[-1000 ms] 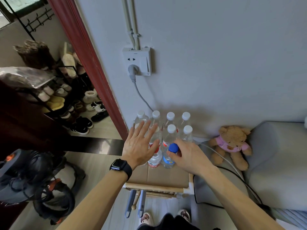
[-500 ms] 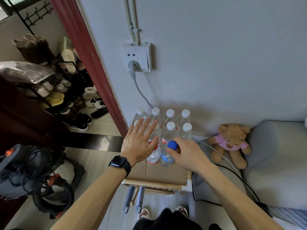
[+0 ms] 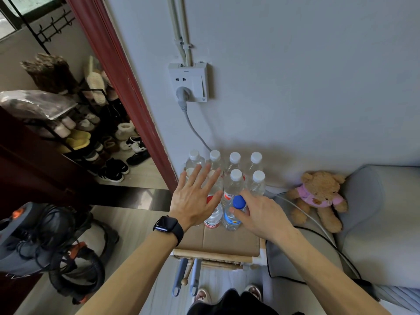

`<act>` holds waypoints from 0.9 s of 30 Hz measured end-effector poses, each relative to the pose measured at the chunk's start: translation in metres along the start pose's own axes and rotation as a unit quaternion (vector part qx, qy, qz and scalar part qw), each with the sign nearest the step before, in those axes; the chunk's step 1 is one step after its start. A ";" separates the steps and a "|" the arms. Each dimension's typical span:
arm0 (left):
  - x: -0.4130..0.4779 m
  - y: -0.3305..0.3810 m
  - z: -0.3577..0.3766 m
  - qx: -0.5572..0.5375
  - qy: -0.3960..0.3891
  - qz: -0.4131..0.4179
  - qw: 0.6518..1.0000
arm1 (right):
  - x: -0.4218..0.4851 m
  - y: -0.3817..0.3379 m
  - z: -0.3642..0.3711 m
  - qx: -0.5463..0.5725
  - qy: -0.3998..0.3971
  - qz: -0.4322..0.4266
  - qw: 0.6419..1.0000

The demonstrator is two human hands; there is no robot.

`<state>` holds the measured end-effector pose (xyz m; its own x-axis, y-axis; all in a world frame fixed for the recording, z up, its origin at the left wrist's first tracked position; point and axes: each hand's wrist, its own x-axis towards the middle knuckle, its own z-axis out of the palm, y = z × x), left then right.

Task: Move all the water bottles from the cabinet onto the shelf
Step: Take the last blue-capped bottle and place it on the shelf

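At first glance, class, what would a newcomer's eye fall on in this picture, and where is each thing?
White-capped water bottles cluster against the wall on a small stand. In front, the right hand grips a blue-capped bottle while the left hand is spread open beside it. To the right sits a teddy bear in a pink top.

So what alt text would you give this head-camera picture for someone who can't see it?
A person's right hand grips a blue-capped water bottle among white-capped bottles on a small stand by a wall; the open left hand spreads over a red-capped bottle beside it.
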<state>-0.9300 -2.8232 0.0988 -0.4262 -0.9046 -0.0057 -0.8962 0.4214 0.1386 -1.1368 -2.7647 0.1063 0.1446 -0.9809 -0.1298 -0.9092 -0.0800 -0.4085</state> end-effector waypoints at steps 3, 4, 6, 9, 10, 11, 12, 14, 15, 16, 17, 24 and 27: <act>0.001 -0.001 0.001 -0.002 -0.004 -0.003 1.000 | -0.001 0.000 0.003 0.004 0.007 -0.003 1.000; 0.002 -0.001 0.001 -0.002 -0.005 -0.003 1.000 | -0.001 -0.001 0.004 0.006 0.009 -0.003 1.000; 0.001 -0.002 0.001 -0.003 -0.004 -0.001 1.000 | -0.002 0.000 0.004 0.008 0.009 0.000 1.000; 0.002 -0.001 0.003 -0.002 0.004 -0.001 1.000 | -0.004 -0.002 0.002 0.011 0.010 0.007 1.000; 0.002 0.000 0.004 0.000 0.009 -0.001 1.000 | -0.004 -0.003 0.001 0.014 0.009 0.009 1.000; 0.002 0.000 0.005 0.005 0.011 -0.001 1.000 | -0.004 -0.004 0.000 0.018 0.006 0.011 1.000; 0.001 0.001 0.005 0.009 0.013 0.000 1.000 | -0.003 -0.005 -0.001 0.021 0.001 0.013 1.000; 0.001 0.000 0.006 0.011 0.017 0.004 1.000 | -0.002 -0.006 -0.002 0.021 -0.008 0.019 1.000; 0.000 -0.001 0.005 0.009 0.018 0.007 1.000 | -0.001 -0.006 -0.003 0.017 -0.013 0.024 0.999; 0.000 -0.002 0.005 0.006 0.017 0.009 1.000 | -0.001 -0.006 -0.004 0.010 -0.016 0.029 0.999; -0.001 -0.002 0.005 0.002 0.015 0.010 1.000 | -0.001 -0.006 -0.005 0.005 -0.017 0.032 0.999; -0.002 -0.002 0.000 -0.006 -0.006 0.017 1.000 | -0.011 -0.011 -0.006 -0.019 -0.005 0.060 0.998; -0.002 -0.003 0.001 -0.009 -0.008 0.020 1.000 | -0.015 -0.014 -0.004 -0.025 -0.006 0.078 0.997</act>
<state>-0.9260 -2.8225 0.0977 -0.4637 -0.8859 -0.0154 -0.8762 0.4558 0.1565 -1.1280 -2.7498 0.1175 0.0045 -0.9799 -0.1993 -0.9393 0.0642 -0.3370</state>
